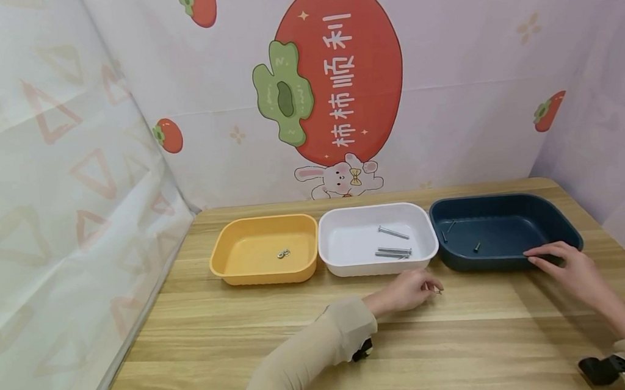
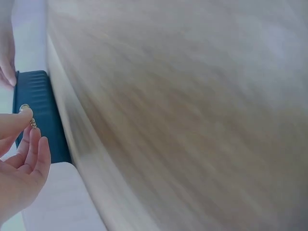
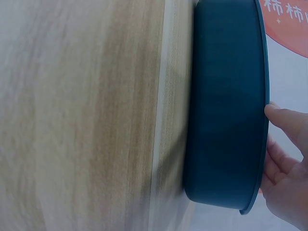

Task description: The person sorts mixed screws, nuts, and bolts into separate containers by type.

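In the head view my left hand (image 1: 408, 289) is over the table in front of the white tray (image 1: 359, 269). Between its thumb and fingertips it pinches a small gold-coloured screw (image 2: 33, 123); the fingers hide the middle of it. My right hand (image 1: 570, 269) grips the front rim of the dark blue tray (image 1: 480, 263) near its right corner. In the right wrist view the thumb lies on the outer side of that rim and the other fingers are behind it. A few small dark screws (image 1: 477, 247) lie inside the blue tray.
The white tray, in the middle of the row, holds several long silver bolts (image 1: 392, 233). On the left, the yellow tray (image 1: 264, 278) contains a few small nuts (image 1: 284, 253). The wooden table (image 1: 203, 350) extends in front, with a printed cloth (image 1: 451, 135) behind.
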A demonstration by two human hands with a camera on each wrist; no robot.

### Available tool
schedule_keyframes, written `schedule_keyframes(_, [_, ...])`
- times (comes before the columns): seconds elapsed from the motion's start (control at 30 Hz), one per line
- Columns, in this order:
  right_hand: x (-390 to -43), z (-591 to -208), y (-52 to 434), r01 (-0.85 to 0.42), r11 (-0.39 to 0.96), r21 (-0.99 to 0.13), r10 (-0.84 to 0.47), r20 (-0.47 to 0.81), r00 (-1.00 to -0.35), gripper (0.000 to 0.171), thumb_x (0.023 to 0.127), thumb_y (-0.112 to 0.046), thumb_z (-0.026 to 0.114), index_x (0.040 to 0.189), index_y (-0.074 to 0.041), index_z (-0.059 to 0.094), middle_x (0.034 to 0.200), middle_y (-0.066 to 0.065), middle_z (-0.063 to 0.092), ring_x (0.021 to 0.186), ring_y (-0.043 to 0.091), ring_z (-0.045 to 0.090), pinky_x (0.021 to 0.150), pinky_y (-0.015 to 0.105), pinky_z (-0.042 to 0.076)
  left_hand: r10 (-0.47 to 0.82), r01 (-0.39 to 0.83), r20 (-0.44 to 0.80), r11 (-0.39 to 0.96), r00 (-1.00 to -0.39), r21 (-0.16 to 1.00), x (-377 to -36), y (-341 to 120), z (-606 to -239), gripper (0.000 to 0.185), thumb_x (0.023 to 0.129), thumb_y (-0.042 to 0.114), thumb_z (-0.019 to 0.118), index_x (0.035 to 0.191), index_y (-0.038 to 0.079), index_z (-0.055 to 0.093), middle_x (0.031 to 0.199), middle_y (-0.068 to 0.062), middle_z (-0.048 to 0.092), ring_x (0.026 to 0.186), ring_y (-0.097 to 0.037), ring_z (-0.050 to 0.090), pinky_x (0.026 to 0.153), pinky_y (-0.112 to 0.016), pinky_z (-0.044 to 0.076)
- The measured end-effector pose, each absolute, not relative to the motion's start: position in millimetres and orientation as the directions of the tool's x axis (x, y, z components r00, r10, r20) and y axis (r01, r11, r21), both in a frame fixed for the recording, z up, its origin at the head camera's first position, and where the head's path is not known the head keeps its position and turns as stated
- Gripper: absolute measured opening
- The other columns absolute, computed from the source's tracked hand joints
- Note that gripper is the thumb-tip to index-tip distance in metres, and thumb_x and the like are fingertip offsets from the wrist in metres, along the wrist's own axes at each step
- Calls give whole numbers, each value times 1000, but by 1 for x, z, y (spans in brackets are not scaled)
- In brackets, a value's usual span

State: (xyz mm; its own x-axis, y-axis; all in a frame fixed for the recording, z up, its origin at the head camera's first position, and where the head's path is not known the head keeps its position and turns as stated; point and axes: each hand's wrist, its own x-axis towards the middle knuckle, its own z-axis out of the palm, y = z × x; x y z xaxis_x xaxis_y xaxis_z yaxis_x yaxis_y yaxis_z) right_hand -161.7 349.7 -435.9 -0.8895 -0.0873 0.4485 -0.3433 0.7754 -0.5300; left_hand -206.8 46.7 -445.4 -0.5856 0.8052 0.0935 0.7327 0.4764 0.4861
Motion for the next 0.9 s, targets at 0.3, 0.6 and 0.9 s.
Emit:
schedule_keyframes(0.3, [-161,-435,350,-339,779,-527,-84,447,-890,12,82,-11,62,90,-2,65,92,-36,37,89,-23,27,67,9,26,787,746,150,480,-599,461,-199,52,-439,17,84,9,59,99,11,66,92,4,60,74,2,47,62,-2,33])
schedule_keyframes(0.6, [-161,-435,348,-353,776,-523,-89,463,-882,11,82,-10,62,89,-2,65,91,-36,37,89,-23,28,65,6,25,759,705,159,476,-631,525,-196,58,-433,18,85,10,58,101,11,66,89,5,59,72,4,44,59,-3,33])
schedule_keyframes(0.9, [-162,-436,349,-343,779,-525,-86,451,-888,11,82,-10,62,89,-2,65,92,-36,36,89,-23,27,65,8,26,726,664,181,460,-663,590,-197,65,-429,18,86,9,57,102,10,65,85,4,57,73,4,45,61,-3,35])
